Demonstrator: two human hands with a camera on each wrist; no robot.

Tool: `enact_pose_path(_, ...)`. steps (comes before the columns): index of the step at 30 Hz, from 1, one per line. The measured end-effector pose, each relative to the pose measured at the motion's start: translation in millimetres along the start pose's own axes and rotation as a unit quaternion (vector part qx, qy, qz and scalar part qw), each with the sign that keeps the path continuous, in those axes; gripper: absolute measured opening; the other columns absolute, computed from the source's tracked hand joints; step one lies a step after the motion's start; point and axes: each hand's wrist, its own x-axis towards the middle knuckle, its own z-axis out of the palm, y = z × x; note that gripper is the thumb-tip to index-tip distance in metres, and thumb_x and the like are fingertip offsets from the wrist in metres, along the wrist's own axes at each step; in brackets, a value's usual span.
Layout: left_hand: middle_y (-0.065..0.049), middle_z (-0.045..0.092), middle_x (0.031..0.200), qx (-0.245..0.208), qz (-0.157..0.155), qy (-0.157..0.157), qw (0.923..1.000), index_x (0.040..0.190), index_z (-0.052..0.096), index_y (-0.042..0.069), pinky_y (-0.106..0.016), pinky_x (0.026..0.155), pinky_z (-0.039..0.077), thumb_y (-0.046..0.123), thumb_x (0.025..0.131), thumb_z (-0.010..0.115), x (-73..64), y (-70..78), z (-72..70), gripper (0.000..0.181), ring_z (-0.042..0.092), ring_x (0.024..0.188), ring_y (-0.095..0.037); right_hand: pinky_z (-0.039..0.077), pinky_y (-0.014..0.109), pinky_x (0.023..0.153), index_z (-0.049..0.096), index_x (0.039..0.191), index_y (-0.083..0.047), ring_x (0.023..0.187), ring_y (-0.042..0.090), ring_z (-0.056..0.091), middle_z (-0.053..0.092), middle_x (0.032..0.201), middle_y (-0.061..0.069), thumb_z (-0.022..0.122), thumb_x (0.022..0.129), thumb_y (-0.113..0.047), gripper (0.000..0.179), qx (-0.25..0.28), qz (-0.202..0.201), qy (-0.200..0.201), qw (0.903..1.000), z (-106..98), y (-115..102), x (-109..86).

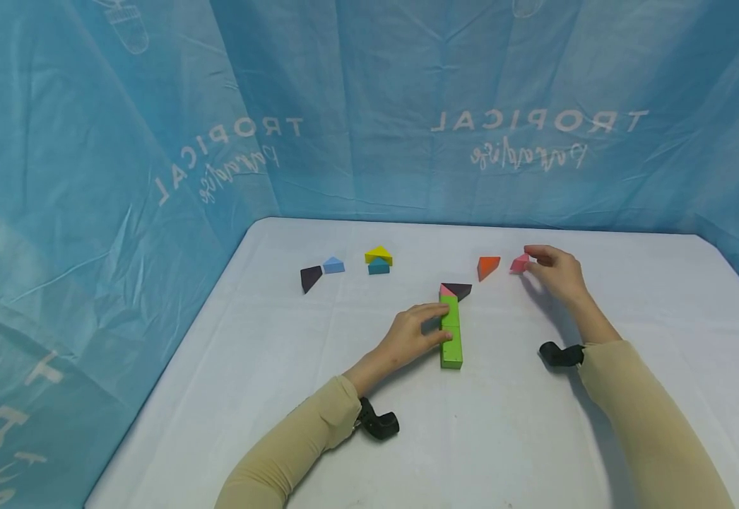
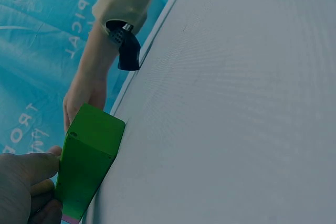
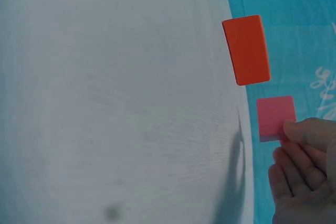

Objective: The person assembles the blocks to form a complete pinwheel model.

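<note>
Two green blocks lie end to end as a column on the white table. My left hand touches their left side, thumb and forefinger spread apart; the green block fills the middle of its wrist view. At the column's far end are a small pink triangular block and a dark triangular block. Farther right, my right hand pinches another pink triangular block by its right side, thumb on the near corner of the pink block in the right wrist view.
An orange triangular block stands left of the right hand. Toward the back left are a yellow block, a teal block, a light blue block and a dark block. A blue printed curtain borders the table.
</note>
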Motion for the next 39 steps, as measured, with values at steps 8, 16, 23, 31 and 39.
enact_pose_path(8, -0.005, 0.055, 0.132, 0.003, 0.001, 0.002, 1.0, 0.128, 0.059, 0.004, -0.026, 0.103, 0.036, 0.028, 0.086, 0.071, -0.2, -0.8, -2.0, 0.049, 0.047, 0.124, -0.017, 0.039, 0.045, 0.101, 0.055, 0.133, -0.007, 0.124, 0.033, 0.045, 0.051, 0.133, 0.016, 0.06, 0.094, -0.027, 0.044, 0.038, 0.017, 0.021, 0.9989, -2.3, -23.1, 3.1)
enact_pose_path(16, -0.005, 0.055, 0.133, 0.002, -0.007, -0.002, 1.0, 0.128, 0.058, 0.005, -0.026, 0.104, 0.036, 0.028, 0.086, 0.071, -1.4, -0.7, -2.5, 0.05, 0.047, 0.124, -0.017, 0.041, 0.041, 0.1, 0.054, 0.132, -0.004, 0.124, 0.03, 0.045, 0.051, 0.133, 0.016, 0.061, 0.094, -0.019, 0.042, 0.069, 0.002, 0.003, 0.9976, 10.5, -51.7, 3.1)
enact_pose_path(23, -0.004, 0.054, 0.133, 0.003, -0.012, -0.007, 0.9999, 0.129, 0.058, 0.005, -0.026, 0.104, 0.035, 0.028, 0.086, 0.071, -1.3, 0.1, -3.2, 0.05, 0.047, 0.125, -0.016, 0.042, 0.04, 0.1, 0.057, 0.13, -0.005, 0.122, 0.028, 0.047, 0.053, 0.131, 0.014, 0.062, 0.093, -0.017, 0.039, 0.079, -0.014, -0.003, 0.9967, 30.9, -67.6, 5.6)
enact_pose_path(31, -0.005, 0.055, 0.132, 0.006, -0.004, -0.007, 0.9999, 0.129, 0.058, 0.005, -0.025, 0.103, 0.036, 0.028, 0.086, 0.071, -0.4, -0.2, -2.6, 0.05, 0.047, 0.124, -0.015, 0.042, 0.041, 0.099, 0.059, 0.128, -0.006, 0.121, 0.028, 0.049, 0.056, 0.129, 0.013, 0.063, 0.092, -0.02, 0.039, 0.091, -0.026, -0.013, 0.9954, 52.0, -75.8, 4.9)
enact_pose_path(39, -0.005, 0.055, 0.132, 0.005, -0.001, -0.007, 1.0, 0.129, 0.058, 0.005, -0.026, 0.103, 0.036, 0.027, 0.086, 0.071, 0.3, 1.3, -1.7, 0.05, 0.048, 0.124, -0.016, 0.043, 0.043, 0.098, 0.06, 0.126, -0.005, 0.119, 0.029, 0.05, 0.058, 0.126, 0.014, 0.065, 0.091, -0.016, 0.037, 0.111, -0.033, -0.028, 0.9929, 73.4, -85.7, 1.1)
